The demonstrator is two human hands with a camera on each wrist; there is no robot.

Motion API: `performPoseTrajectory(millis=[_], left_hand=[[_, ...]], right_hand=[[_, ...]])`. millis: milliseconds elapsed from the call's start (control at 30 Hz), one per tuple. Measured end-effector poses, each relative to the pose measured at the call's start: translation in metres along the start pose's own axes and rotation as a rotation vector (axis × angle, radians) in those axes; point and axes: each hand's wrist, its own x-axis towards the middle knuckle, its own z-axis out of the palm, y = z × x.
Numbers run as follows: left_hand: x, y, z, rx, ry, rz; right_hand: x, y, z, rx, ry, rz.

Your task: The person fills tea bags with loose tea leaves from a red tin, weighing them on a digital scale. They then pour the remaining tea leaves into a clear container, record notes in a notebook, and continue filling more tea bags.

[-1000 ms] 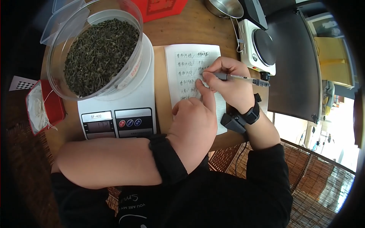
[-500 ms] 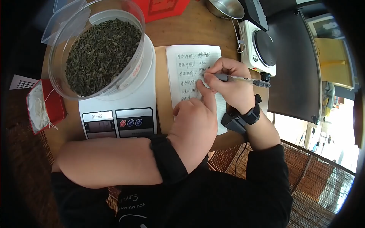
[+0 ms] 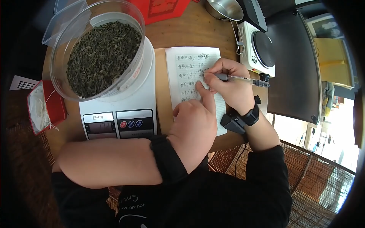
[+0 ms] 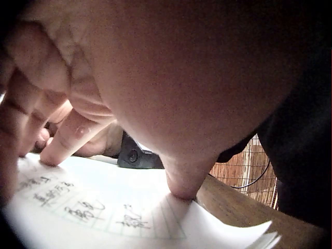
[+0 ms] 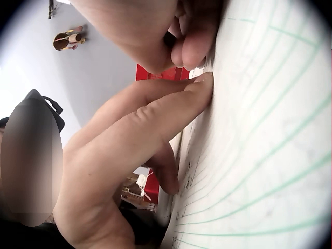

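Head view: The left hand (image 3: pixel 195 122) lies on the lined paper (image 3: pixel 172 60), its index finger extended and the others bent beneath the palm, gripping nothing. The right hand (image 3: pixel 234 85) is closed in a writing grip around a slender, clear-barrelled pen (image 3: pixel 248 79), held slantwise over the rows of handwriting. The paper rests on the grained wooden table (image 3: pixel 182 32), beside a smooth white scale (image 3: pixel 87 106). On the scale's round platform is a transparent plastic tub (image 3: pixel 57 49) of dark, crinkled, twisted leaves (image 3: pixel 102 57). Beyond the right hand are a white hotplate (image 3: pixel 247 40) with a black disc and a shiny round metal pan (image 3: pixel 230 9).

Left wrist view: The creased palm arches over the paper; the thumb and fingertips touch the surface, spread apart. One corner of the sheets curls upward.

Right wrist view: Faint green rules cross the matte paper. The left hand's slim fingers reach onto it, tips down, beside the right hand's curled fingers; the pen's tip cannot be seen.
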Motion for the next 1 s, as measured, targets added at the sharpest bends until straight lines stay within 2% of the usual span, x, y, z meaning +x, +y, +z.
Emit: performPoseTrajectory(millis=[300, 1000], left_hand=[[0.0001, 0.0000, -0.0022, 0.006, -0.037, 0.000], [0.0007, -0.0002, -0.0034, -0.006, -0.037, -0.003]], right_hand=[[-0.0015, 0.0012, -0.0058, 0.060, 0.007, 0.021], [-0.0017, 0.0031, -0.0040, -0.016, -0.015, -0.021]])
